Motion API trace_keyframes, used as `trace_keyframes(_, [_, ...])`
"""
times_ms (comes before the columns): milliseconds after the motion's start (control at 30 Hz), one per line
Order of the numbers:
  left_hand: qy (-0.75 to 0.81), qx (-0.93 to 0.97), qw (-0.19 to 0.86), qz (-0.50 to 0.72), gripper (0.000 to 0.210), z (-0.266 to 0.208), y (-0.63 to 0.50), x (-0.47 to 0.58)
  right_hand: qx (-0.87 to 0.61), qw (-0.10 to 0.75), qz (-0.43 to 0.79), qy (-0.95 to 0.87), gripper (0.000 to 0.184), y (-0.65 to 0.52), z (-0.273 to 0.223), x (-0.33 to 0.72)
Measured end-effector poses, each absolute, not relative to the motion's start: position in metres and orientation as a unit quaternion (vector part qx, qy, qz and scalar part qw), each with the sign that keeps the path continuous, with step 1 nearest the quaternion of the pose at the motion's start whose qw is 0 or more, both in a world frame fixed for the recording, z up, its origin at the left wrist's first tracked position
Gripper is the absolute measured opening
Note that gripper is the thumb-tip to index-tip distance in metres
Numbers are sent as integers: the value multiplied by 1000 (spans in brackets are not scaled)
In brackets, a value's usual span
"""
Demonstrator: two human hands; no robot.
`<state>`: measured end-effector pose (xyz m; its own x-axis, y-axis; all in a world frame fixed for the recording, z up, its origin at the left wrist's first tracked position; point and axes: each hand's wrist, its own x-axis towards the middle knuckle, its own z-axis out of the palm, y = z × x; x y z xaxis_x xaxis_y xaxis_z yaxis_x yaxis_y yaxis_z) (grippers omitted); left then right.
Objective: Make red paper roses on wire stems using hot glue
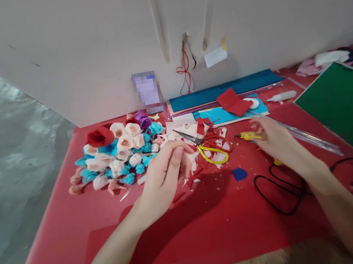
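My left hand is above the paper scraps, its fingers curled together. Whatever may be between those fingertips is hidden. My right hand is closed around a yellow hot glue gun, whose nozzle points left. A black cord loops below it. Scissors with one yellow and one red handle lie between my hands on white and red scraps. A pile of crepe paper flowers in white, blue, red and pink lies beyond my left hand. A small dark blue piece lies nearer me.
Red covering spreads over the table. Folded red paper rests on blue sheets at the back, near a white bottle. Clear glue sticks and a green board are at right. A white wall stands behind.
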<state>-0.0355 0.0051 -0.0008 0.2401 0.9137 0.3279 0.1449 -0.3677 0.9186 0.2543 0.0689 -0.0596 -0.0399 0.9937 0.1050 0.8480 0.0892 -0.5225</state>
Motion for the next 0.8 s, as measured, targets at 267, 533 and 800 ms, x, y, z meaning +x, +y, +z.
trace_keyframes(267, [409,694,410,429,23,-6,6,-31,-786,109,260,-550,28,45,-106,318])
trace_keyframes(533, [387,757,388,356,22,-8,10,-26,-771,161,376,-488,26,40,-98,327])
trace_keyframes(800, [448,663,555,227,33,-29,3,-2,-625,385,484,-477,44,11,-53,249])
